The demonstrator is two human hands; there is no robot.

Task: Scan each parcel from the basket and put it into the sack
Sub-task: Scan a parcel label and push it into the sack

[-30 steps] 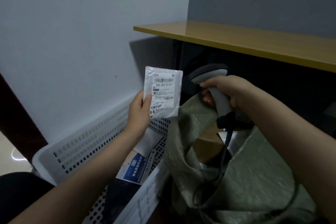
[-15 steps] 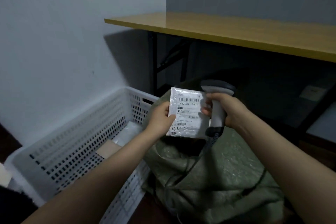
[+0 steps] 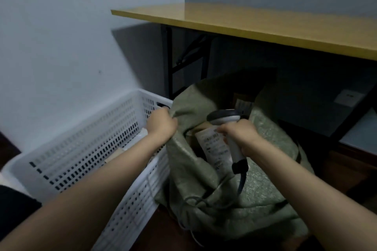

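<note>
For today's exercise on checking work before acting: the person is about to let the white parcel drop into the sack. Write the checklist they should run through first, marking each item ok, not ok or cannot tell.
1. Sack mouth held open: ok, the left hand grips its edge.
2. White parcel over the opening: ok, its lower end is already inside the mouth.
3. Parcel scanned: cannot tell from this picture.
4. Scanner secure: ok, the right hand has a grip on its handle, fingers also pinching the parcel.
5. Scanner cable clear of the opening: not ok, it trails over the sack's front.
6. More parcels left in basket: ok, some are visible inside.
</note>
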